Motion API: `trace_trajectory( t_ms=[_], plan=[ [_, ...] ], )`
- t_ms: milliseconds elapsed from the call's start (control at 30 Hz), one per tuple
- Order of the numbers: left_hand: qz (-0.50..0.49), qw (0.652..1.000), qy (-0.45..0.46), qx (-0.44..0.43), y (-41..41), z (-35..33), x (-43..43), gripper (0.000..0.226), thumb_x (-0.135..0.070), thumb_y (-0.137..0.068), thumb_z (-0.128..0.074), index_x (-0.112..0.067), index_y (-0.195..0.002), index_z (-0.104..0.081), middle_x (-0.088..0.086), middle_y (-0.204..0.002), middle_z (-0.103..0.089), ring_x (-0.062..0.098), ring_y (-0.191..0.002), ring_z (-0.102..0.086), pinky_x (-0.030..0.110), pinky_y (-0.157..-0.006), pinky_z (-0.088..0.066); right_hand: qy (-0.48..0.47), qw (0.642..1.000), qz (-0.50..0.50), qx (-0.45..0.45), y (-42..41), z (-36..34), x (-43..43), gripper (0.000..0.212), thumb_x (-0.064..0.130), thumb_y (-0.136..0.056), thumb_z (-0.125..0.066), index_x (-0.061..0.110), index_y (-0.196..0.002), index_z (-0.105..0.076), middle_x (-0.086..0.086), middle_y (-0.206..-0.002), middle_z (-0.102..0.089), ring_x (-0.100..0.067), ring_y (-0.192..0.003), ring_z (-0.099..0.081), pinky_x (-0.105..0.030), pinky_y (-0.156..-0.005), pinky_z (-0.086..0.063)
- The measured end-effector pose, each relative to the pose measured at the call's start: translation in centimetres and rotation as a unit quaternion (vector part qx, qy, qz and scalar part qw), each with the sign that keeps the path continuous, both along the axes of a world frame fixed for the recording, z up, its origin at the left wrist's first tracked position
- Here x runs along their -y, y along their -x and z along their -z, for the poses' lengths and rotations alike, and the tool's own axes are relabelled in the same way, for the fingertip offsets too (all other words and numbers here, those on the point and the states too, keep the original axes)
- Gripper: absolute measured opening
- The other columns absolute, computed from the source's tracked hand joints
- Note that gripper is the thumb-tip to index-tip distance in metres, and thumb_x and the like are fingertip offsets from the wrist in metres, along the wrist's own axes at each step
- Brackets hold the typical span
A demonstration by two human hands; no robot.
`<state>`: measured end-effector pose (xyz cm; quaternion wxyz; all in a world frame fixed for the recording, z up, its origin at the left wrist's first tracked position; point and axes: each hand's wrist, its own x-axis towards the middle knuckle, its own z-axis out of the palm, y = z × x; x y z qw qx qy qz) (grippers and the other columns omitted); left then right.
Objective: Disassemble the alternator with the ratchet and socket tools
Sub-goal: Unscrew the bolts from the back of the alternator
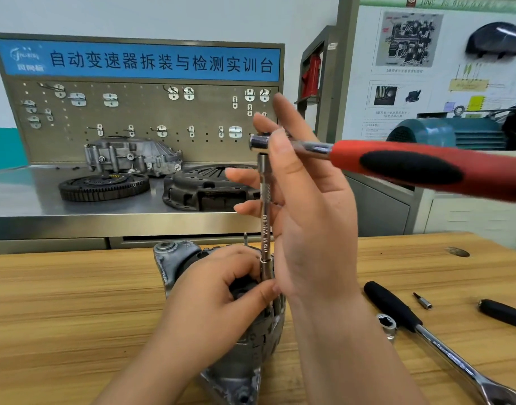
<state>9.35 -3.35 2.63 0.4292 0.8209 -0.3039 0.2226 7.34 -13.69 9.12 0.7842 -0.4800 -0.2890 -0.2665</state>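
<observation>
The grey metal alternator (246,343) stands on the wooden table (61,302) in front of me. A chrome extension bar (264,214) rises upright from its top to the head of a ratchet with a red and black handle (408,168), which points right. My left hand (218,290) lies over the alternator's top, thumb and forefinger pinching the bar's lower end. My right hand (312,217) is raised beside the bar. Its thumb and forefinger pinch the ratchet just behind the head, while its other fingers stretch out behind the bar. The socket at the bar's tip is hidden.
On the table to the right lie a second ratchet with a black grip (426,331), a loose socket (387,324), a small bit (423,301) and another black handle (505,314). Behind, a steel bench carries a flywheel (104,185), a clutch cover (204,185) and a housing (131,154).
</observation>
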Motion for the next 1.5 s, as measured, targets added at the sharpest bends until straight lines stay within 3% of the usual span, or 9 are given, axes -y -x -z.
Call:
trace_trajectory(
  t_ms=[267, 433, 533, 633, 867, 1133, 1267, 1433, 1500],
  plan=[
    [0.038, 0.999, 0.016, -0.016, 0.09, -0.05, -0.14, 0.044, -0.055, -0.071, -0.054, -0.015, -0.074, -0.072, -0.011, -0.094, -0.066, 0.010, -0.093, -0.062, 0.034, -0.076, -0.050, -0.008, 0.995, -0.067, -0.069, -0.45, 0.10, 0.58, 0.043, 0.048, -0.099, -0.032, 0.022, -0.120, -0.059, -0.006, -0.098, -0.075, -0.017, -0.056, -0.066, -0.022, -0.047, -0.050],
    [0.024, 0.999, 0.024, -0.013, -0.08, 0.05, -0.04, 0.048, -0.057, -0.068, -0.057, -0.011, -0.073, -0.068, -0.010, -0.083, -0.066, 0.012, -0.085, -0.062, 0.039, -0.073, -0.050, -0.008, 0.999, -0.021, -0.034, -0.12, -0.01, 0.13, 0.025, 0.036, -0.089, -0.053, 0.035, -0.109, -0.068, 0.004, -0.100, -0.073, -0.015, -0.069, -0.069, -0.020, -0.048, -0.050],
    [0.008, 1.000, 0.011, -0.003, -0.04, 0.05, -0.06, 0.050, -0.060, -0.067, -0.052, -0.014, -0.076, -0.070, -0.015, -0.088, -0.067, 0.007, -0.089, -0.062, 0.036, -0.075, -0.051, -0.003, 1.000, -0.007, -0.009, -0.01, -0.03, 0.10, 0.027, 0.026, -0.088, -0.058, 0.035, -0.111, -0.069, 0.007, -0.116, -0.070, -0.014, -0.076, -0.069, -0.019, -0.052, -0.051],
    [0.009, 1.000, 0.006, 0.000, -0.05, 0.08, -0.07, 0.048, -0.059, -0.069, -0.052, -0.016, -0.078, -0.071, -0.018, -0.093, -0.067, 0.005, -0.094, -0.062, 0.036, -0.077, -0.051, -0.011, 0.999, -0.027, -0.013, -0.07, 0.03, 0.01, 0.027, 0.030, -0.091, -0.053, 0.035, -0.114, -0.066, 0.003, -0.119, -0.069, -0.016, -0.069, -0.069, -0.019, -0.050, -0.052],
    [0.039, 0.999, 0.013, -0.029, 0.19, -0.17, -0.07, 0.035, -0.050, -0.073, -0.061, -0.017, -0.077, -0.074, -0.012, -0.095, -0.066, 0.010, -0.095, -0.062, 0.036, -0.079, -0.051, -0.013, 0.995, -0.068, -0.073, -0.39, 0.03, 0.61, 0.044, 0.050, -0.096, -0.033, 0.023, -0.119, -0.059, -0.004, -0.100, -0.075, -0.017, -0.055, -0.066, -0.021, -0.046, -0.050],
    [0.004, 1.000, 0.014, -0.016, 0.20, -0.15, 0.04, 0.045, -0.057, -0.064, -0.059, -0.014, -0.075, -0.071, -0.018, -0.089, -0.067, 0.004, -0.090, -0.062, 0.032, -0.076, -0.051, 0.003, 1.000, 0.005, 0.003, 0.01, -0.04, 0.08, 0.027, 0.026, -0.089, -0.057, 0.036, -0.112, -0.068, 0.006, -0.120, -0.068, -0.015, -0.077, -0.069, -0.018, -0.051, -0.050],
    [0.010, 1.000, 0.010, -0.009, 0.16, -0.09, 0.01, 0.040, -0.052, -0.068, -0.061, -0.015, -0.077, -0.072, -0.016, -0.091, -0.067, 0.007, -0.091, -0.063, 0.036, -0.076, -0.052, -0.007, 0.999, -0.034, -0.011, -0.04, 0.07, 0.00, 0.027, 0.036, -0.094, -0.047, 0.034, -0.113, -0.066, 0.002, -0.120, -0.068, -0.016, -0.065, -0.069, -0.019, -0.048, -0.051],
    [0.043, 0.998, 0.030, -0.016, 0.41, -0.25, -0.07, 0.041, -0.053, -0.071, -0.055, -0.017, -0.079, -0.074, -0.012, -0.094, -0.068, 0.010, -0.095, -0.063, 0.035, -0.078, -0.051, -0.013, 0.996, -0.068, -0.062, -0.23, -0.06, 0.48, 0.045, 0.053, -0.088, -0.040, 0.024, -0.114, -0.063, -0.004, -0.104, -0.074, -0.017, -0.055, -0.067, -0.021, -0.045, -0.049],
    [0.047, 0.998, 0.024, -0.023, 0.36, -0.34, -0.08, 0.040, -0.052, -0.072, -0.058, -0.015, -0.078, -0.074, -0.012, -0.095, -0.068, 0.009, -0.095, -0.063, 0.033, -0.078, -0.051, -0.003, 0.997, -0.057, -0.055, -0.19, -0.05, 0.36, 0.038, 0.051, -0.093, -0.043, 0.027, -0.114, -0.063, -0.006, -0.107, -0.073, -0.017, -0.058, -0.067, -0.021, -0.046, -0.050]
  ],
)
